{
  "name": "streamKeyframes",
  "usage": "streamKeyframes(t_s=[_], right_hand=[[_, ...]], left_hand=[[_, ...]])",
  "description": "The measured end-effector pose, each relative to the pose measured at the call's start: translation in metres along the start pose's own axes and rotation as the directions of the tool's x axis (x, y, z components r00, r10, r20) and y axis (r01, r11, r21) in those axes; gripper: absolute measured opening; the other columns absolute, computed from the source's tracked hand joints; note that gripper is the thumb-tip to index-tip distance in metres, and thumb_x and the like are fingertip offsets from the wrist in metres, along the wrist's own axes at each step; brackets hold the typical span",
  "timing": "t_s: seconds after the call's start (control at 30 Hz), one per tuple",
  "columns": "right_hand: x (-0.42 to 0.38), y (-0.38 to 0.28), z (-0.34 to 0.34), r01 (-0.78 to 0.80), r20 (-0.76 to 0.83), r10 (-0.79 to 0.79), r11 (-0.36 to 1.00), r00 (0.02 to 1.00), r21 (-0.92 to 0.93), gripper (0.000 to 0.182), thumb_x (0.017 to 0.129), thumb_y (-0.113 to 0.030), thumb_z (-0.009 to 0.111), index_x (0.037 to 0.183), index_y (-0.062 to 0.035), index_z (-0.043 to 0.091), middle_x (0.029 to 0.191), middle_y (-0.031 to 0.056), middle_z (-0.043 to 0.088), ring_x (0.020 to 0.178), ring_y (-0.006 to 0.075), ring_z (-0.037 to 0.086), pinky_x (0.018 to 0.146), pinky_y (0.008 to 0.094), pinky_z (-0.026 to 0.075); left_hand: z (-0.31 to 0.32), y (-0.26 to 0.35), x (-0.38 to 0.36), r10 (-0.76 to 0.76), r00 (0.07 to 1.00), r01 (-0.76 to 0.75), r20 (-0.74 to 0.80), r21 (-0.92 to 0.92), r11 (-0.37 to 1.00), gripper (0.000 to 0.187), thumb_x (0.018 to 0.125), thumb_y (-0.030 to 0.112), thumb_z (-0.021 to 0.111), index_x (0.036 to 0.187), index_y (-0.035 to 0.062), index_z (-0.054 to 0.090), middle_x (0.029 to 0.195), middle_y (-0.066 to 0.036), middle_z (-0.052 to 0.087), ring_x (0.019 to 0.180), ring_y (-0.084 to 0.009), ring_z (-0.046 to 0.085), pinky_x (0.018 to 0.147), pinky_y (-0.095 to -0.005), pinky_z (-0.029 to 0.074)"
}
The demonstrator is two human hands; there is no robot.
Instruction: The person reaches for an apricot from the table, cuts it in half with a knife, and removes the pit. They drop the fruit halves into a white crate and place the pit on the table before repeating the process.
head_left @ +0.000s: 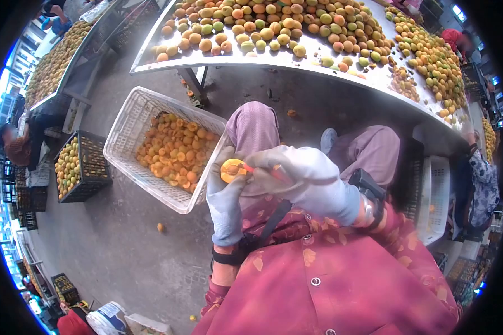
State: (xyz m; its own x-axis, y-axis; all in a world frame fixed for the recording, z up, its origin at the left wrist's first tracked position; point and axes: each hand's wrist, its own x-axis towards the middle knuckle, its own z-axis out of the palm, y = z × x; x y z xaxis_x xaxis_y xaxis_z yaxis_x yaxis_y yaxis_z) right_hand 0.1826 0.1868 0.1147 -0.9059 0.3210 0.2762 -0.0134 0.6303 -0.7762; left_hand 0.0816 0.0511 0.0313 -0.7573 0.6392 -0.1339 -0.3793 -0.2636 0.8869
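White cloth gloves point(330, 187), fingertips turned together: the left hand point(224, 195) pinches a round, moist orange fruit point(229, 170); the right hand point(296, 176) pinches something red point(248, 168) beside it.

From here I count two hands in pale fabric gloves, one left hand point(224, 204) and one right hand point(313, 178). I see one cut orange fruit point(232, 171), two purple-clad knees point(254, 125), at least two silver metal tables point(318, 66), at least two white perforated plastic crates point(167, 192), several black plastic crates point(96, 166), and piled round yellow-green fruits point(341, 33) beyond counting.
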Motion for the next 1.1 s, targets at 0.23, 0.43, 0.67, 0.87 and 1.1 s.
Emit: streamKeyframes(t_s=[0.23,0.43,0.67,0.87,1.1], right_hand=[[-0.009,0.004,0.012,0.125,-0.063,-0.134,0.983,0.989,-0.136,0.024,0.087,-0.016,0.065,0.109,-0.0066,0.062,0.094,0.0123,0.067,0.081,0.0232,0.069,0.068,0.0307,0.054],[-0.008,0.013,0.005,-0.230,0.048,0.225,0.956,0.973,0.184,0.021,0.092,-0.009,0.062,0.111,0.0006,0.064,0.104,0.0126,0.069,0.087,0.0167,0.068,0.075,0.0298,0.055],[-0.015,0.045,0.018,-0.328,0.026,0.396,0.719,0.918,0.613,0.017,0.094,-0.016,0.060,0.103,-0.0027,0.066,0.095,0.0036,0.068,0.083,0.0070,0.061,0.078,0.0218,0.049],[-0.016,0.065,0.016,-0.377,0.119,0.450,0.543,0.885,0.751,0.024,0.095,-0.019,0.059,0.106,0.0024,0.062,0.103,0.0112,0.068,0.090,0.0150,0.067,0.080,0.0275,0.056],[-0.029,0.072,0.017,-0.335,0.165,0.451,0.328,0.877,0.883,0.033,0.096,-0.024,0.057,0.111,0.0053,0.061,0.107,0.0161,0.066,0.095,0.0227,0.068,0.081,0.0320,0.059]], left_hand=[[-0.003,-0.011,0.005,-0.012,1.000,0.012,0.004,0.033,0.999,0.050,0.084,-0.005,0.054,0.133,-0.0046,0.043,0.118,-0.011,0.056,0.105,-0.0174,0.058,0.090,-0.0287,0.052],[-0.001,-0.004,0.002,-0.041,0.999,0.041,0.003,-0.057,0.998,0.051,0.086,0.000,0.054,0.135,-0.0039,0.042,0.117,-0.010,0.055,0.104,-0.0192,0.060,0.089,-0.0307,0.053],[-0.006,-0.004,-0.002,-0.124,0.991,0.129,0.049,-0.116,0.985,0.053,0.086,0.005,0.053,0.136,-0.0035,0.039,0.118,-0.013,0.057,0.098,-0.0236,0.064,0.087,-0.0350,0.055],[-0.005,0.004,-0.001,-0.171,0.965,0.210,0.201,-0.192,0.959,0.056,0.088,0.010,0.060,0.138,-0.0037,0.039,0.120,-0.012,0.056,0.102,-0.0219,0.063,0.089,-0.0324,0.054],[0.000,0.006,-0.001,-0.151,0.954,0.207,0.261,-0.207,0.956,0.056,0.090,0.011,0.060,0.139,-0.0043,0.038,0.120,-0.013,0.056,0.102,-0.0217,0.063,0.091,-0.0324,0.054]])
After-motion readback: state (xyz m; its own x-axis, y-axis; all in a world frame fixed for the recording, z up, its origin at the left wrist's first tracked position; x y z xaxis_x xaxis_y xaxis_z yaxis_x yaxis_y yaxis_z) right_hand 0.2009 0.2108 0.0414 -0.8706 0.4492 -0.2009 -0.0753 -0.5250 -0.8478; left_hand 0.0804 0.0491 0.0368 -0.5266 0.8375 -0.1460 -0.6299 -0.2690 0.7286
